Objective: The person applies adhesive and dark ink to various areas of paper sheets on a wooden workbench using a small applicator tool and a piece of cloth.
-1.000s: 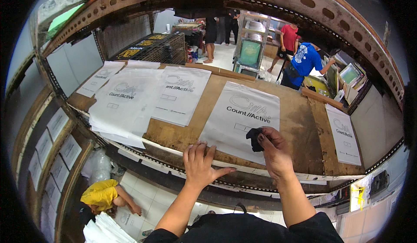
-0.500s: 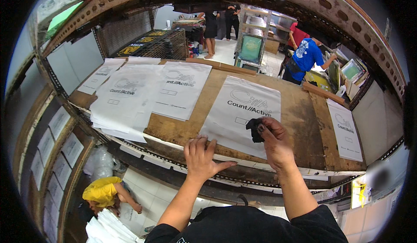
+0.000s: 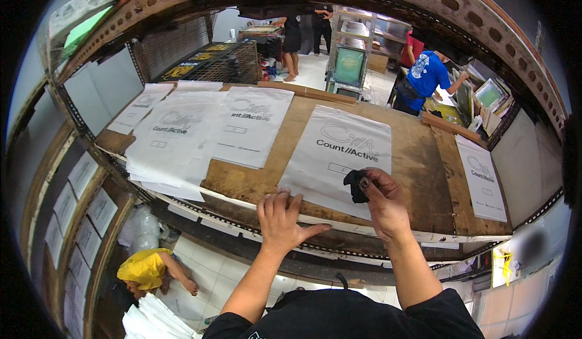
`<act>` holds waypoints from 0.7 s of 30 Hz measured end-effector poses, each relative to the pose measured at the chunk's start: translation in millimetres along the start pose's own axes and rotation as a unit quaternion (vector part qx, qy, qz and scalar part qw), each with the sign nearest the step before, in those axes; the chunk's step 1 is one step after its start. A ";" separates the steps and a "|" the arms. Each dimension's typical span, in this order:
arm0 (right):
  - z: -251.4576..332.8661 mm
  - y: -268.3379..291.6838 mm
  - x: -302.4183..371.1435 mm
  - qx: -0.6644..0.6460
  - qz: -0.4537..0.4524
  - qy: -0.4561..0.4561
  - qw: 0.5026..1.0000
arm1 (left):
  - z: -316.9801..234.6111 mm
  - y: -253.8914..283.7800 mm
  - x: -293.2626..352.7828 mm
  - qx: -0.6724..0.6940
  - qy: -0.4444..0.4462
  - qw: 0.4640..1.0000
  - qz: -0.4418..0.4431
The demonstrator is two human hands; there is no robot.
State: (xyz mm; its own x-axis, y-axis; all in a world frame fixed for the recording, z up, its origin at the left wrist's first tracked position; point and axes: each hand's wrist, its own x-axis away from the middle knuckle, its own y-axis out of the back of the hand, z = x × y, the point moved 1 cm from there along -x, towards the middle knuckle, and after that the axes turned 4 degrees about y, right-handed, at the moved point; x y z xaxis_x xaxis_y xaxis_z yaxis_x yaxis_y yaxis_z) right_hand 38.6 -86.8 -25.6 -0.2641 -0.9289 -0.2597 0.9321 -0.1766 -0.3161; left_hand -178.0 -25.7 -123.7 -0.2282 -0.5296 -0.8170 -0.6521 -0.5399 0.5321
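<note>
"Where's print?"
"On the middle sheet (image 3: 332,163): outlined letters (image 3: 339,134) over bold dark letters (image 3: 347,152), then a small box (image 3: 342,168)."
"Elsewhere?"
"Similar on sheets (image 3: 256,127) either side of it; beyond it, leftward, yellow lettering (image 3: 182,71) on a black panel (image 3: 203,60); rightward, white print (image 3: 421,66) on a blue shirt (image 3: 429,81)."

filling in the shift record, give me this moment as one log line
left hand: at front edge of brown wooden shelf | right hand: holding crumpled black cloth-like piece above flat white printed sheet

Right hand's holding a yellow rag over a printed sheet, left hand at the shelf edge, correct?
Not yellow: the head view shows a black rag. The right hand holds it over a printed sheet, left hand at the shelf edge.
</note>
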 end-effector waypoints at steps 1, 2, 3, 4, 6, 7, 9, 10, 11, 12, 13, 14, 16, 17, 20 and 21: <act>-0.3 0.7 0.9 -0.001 -0.003 -0.002 1.000 | 0.3 0.1 -0.1 0.000 0.001 1.000 0.000; 0.6 2.3 2.1 -0.001 -0.007 -0.005 1.000 | -0.2 -0.6 -0.3 0.003 0.003 1.000 0.000; -0.9 5.7 2.7 -0.002 -0.007 0.000 1.000 | -0.4 -1.6 -0.2 0.005 0.003 1.000 0.003; -4.6 10.5 2.8 -0.004 -0.008 0.005 1.000 | -0.1 -2.8 0.0 0.007 0.002 1.000 0.007; -0.2 10.5 3.6 0.011 -0.017 0.013 1.000 | 0.6 -2.8 -3.6 0.001 0.006 1.000 0.015; 3.2 6.9 6.4 0.026 -0.028 0.010 0.999 | -0.6 2.2 -1.3 -0.008 0.010 1.000 0.024; 5.5 9.7 7.8 0.023 -0.014 0.003 1.000 | -2.0 6.9 -2.7 -0.020 0.008 1.000 0.021; 7.9 9.9 7.1 0.020 -0.015 0.002 1.000 | -2.6 7.4 -5.1 -0.025 0.003 1.000 0.007; 6.7 10.7 8.6 0.014 -0.017 -0.004 1.000 | -2.8 7.9 -3.4 -0.032 -0.001 0.999 0.000; 6.1 13.0 8.1 0.014 -0.016 -0.008 1.000 | -2.7 6.2 -2.6 -0.031 -0.003 1.000 -0.004; 6.7 14.6 8.0 0.017 -0.020 -0.003 1.000 | -2.8 3.6 -3.0 -0.019 -0.003 1.000 -0.007; 5.1 15.7 8.3 0.018 -0.024 0.000 1.000 | -2.1 1.2 -2.8 -0.009 -0.002 1.000 -0.008; 3.0 17.7 9.3 0.023 -0.020 0.000 1.000 | -2.8 1.2 -3.2 0.003 -0.001 1.000 -0.002; 3.9 17.6 9.5 0.027 -0.011 -0.001 1.000 | -2.5 1.8 -3.5 0.004 -0.003 1.000 -0.004; 0.9 18.3 11.2 0.030 -0.004 0.003 1.000 | -2.3 2.9 -2.6 0.004 -0.005 1.000 -0.008; -0.3 18.7 12.0 0.030 -0.004 0.007 1.000 | -2.4 3.2 -2.2 0.003 -0.006 1.000 -0.009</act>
State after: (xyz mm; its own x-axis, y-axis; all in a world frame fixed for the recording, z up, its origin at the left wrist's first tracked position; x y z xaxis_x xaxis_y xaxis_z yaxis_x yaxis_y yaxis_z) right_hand 52.8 -101.2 -34.9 -0.2735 -0.9233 -0.2697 0.9434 -0.2027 -0.2627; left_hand -177.8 -27.8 -119.7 -0.2242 -0.5124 -0.8290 -0.6601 -0.5460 0.5160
